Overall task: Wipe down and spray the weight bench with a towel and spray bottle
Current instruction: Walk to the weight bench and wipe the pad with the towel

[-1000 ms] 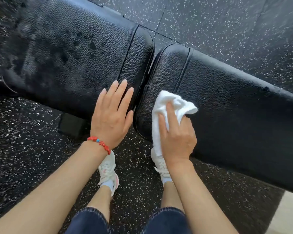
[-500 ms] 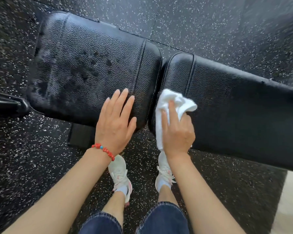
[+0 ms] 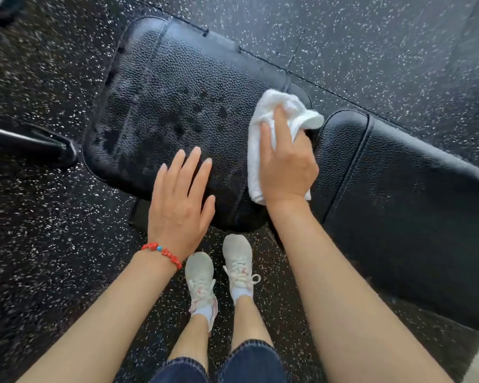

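Towel (image 3: 277, 128) has shifted off the back pad (image 3: 398, 194) across the gap onto the seat pad's (image 3: 161, 106) right end, w/ right hand (image 3: 286, 167) closed round it, fingers pressing it flat on the bench. Left hand (image 3: 180, 200) lies open, palm down, grip on nothing, at the seat pad's near edge. Black pebbled vinyl shows dark wet spots and a damp sheen mid-seat. Frame bar (image 3: 31, 142) sticks out at left. Floor (image 3: 385, 51) is black rubber w/ white flecks, tile seams visible. White sneakers (image 3: 221, 272) stand below; red bead bracelet (image 3: 162, 251) on left wrist.
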`<state>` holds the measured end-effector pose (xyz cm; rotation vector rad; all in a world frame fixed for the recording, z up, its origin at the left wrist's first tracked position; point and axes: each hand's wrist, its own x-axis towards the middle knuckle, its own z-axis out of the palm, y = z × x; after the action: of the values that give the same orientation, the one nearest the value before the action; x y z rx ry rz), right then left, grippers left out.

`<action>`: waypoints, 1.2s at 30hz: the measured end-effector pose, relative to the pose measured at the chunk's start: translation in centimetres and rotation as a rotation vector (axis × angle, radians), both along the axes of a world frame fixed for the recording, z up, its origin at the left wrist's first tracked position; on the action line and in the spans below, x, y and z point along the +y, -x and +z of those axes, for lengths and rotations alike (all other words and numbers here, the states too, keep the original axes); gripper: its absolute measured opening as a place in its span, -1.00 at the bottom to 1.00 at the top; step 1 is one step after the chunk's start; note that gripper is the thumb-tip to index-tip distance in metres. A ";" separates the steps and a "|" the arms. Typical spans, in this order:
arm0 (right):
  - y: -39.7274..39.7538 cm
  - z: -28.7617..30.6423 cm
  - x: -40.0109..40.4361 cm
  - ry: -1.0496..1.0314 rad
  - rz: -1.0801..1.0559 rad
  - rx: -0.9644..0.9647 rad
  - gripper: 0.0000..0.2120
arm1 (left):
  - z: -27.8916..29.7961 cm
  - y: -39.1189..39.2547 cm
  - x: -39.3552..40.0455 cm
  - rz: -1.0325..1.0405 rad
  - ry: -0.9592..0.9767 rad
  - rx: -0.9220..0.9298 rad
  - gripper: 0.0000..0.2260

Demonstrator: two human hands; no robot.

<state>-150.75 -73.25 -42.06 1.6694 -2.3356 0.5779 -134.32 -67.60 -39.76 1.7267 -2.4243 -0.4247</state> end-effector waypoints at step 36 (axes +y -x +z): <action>-10.4 1.1 -3.4 -0.089 0.136 0.113 -0.74 | -0.4 -10.9 -4.3 -0.020 0.056 0.113 -0.59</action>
<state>-140.32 -76.61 -40.99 1.8602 -2.2120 0.3973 -123.47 -71.95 -40.15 1.6119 -2.3535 -0.4405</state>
